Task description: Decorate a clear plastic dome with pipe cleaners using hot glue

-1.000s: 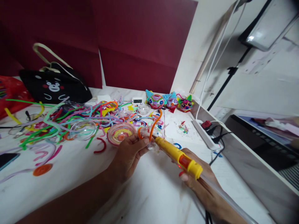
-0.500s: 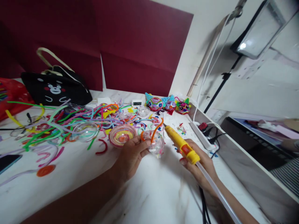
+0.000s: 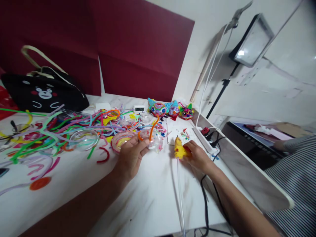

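My left hand point(image 3: 132, 153) pinches a clear plastic ball point(image 3: 156, 142) and the orange pipe cleaner point(image 3: 154, 126) that curls up from it. To the right, my right hand point(image 3: 197, 154) grips a yellow hot glue gun point(image 3: 179, 149) low over the white tabletop, its nozzle pointing away from me. A long translucent glue stick point(image 3: 180, 194) trails from the gun's back end. Just behind my left hand lies a round, striped pink and yellow disc point(image 3: 120, 140), partly covered by my fingers.
Tangled pipe cleaners point(image 3: 59, 126) and a clear dome point(image 3: 85, 140) cover the left side. Decorated animal-face ornaments point(image 3: 158, 108) and a small digital clock point(image 3: 139, 109) stand at the back. A power strip point(image 3: 203, 140) lies along the right ledge; a person's striped sleeve point(image 3: 296, 174) is beyond.
My right hand has moved the glue gun away from the ball and down toward the tabletop, turning it. My left hand still holds the ball. The whole view has shifted slightly.
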`<state>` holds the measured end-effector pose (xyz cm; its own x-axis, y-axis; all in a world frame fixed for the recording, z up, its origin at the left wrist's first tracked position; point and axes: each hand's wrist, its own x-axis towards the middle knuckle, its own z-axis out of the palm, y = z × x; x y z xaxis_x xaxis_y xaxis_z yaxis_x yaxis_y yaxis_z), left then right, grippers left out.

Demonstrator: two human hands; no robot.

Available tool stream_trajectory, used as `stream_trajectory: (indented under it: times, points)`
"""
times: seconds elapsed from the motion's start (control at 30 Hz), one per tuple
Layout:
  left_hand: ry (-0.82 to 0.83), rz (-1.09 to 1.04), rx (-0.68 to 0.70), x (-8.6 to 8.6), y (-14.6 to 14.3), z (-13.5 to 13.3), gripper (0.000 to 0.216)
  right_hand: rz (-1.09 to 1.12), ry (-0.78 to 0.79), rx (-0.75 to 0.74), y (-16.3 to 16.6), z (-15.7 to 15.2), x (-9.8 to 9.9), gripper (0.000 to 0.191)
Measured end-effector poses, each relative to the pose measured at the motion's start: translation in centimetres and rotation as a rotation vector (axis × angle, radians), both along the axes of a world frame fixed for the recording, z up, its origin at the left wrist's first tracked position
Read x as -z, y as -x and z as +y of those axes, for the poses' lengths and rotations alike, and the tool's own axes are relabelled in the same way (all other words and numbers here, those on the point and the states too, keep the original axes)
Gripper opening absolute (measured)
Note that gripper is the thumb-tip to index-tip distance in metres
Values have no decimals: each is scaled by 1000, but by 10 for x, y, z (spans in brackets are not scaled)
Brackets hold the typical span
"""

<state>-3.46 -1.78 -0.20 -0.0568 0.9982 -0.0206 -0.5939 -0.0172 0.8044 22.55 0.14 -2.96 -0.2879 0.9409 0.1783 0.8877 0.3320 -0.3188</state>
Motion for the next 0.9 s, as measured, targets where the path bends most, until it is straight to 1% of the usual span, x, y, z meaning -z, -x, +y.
stream_trajectory:
  times: [0.07, 0.13, 0.17, 0.2, 0.23, 0.27, 0.3, 0.37, 0.4, 0.5, 0.63, 0.77, 0.9]
  points:
    - [-31, 16, 15, 0, -1, -2, 30, -28, -24, -9, 4, 0, -1, 33]
    - [-48, 28, 20, 0, -2, -3, 35, -20, -109, -28, 10, -5, -10, 31]
    - [-48, 37, 21, 0, -3, -4, 37, 13, -167, -35, 14, -9, -17, 29]
    - [-44, 48, 21, 0, -3, -5, 39, 83, -203, -73, 20, -14, -26, 26]
    - [-42, 65, 19, 0, -4, -6, 40, 184, -201, -123, 28, -19, -35, 21]
    - [-46, 84, 18, 0, -4, -6, 40, 295, -163, -146, 37, -23, -45, 17]
    - [-55, 104, 18, 0, -5, -7, 40, 404, -108, -138, 46, -26, -53, 16]
    - [-70, 136, 19, 0, -6, -9, 41, 556, 19, -145, 65, -28, -67, 23]
    - [-77, 145, 20, 0, -6, -10, 40, 616, 48, -136, 74, -27, -71, 24]
    - [-94, 167, 18, 1, -8, -12, 39, 712, 76, -104, 92, -18, -75, 31]
    - [-107, 224, -15, 2, -9, -13, 35, 804, 151, -50, 99, -7, -72, 37]
    - [-90, 271, -9, 4, -9, -12, 39, 902, 263, -90, 100, -5, -72, 38]
    - [-83, 271, -3, 4, -10, -11, 38, 926, 277, -147, 99, -5, -69, 38]
